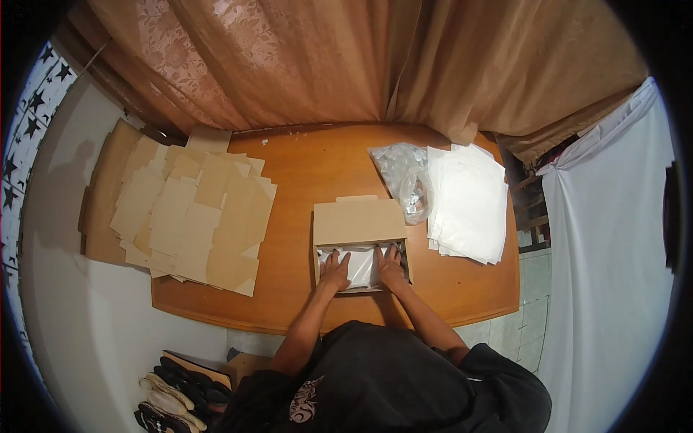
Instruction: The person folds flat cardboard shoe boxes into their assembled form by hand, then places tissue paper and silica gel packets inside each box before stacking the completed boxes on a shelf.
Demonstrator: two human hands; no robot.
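Observation:
In front of me a cardboard box (359, 221) stands on the wooden table with its lid raised at the back. White paper (362, 267) lines the inside. My left hand (334, 273) presses on the paper at the box's left side, fingers spread. At the right side my right hand (390, 267) lies on the same paper, its fingers apart and pointing away from me. Neither hand grips anything that I can see. What lies under the paper is hidden.
Flat cardboard pieces (191, 216) are heaped at the table's left. Behind the box to the right lie a clear plastic bag (414, 195) and a stack of white paper sheets (469, 206). Brown curtains (289, 65) hang along the back edge. Several shoes (173, 393) stand at lower left.

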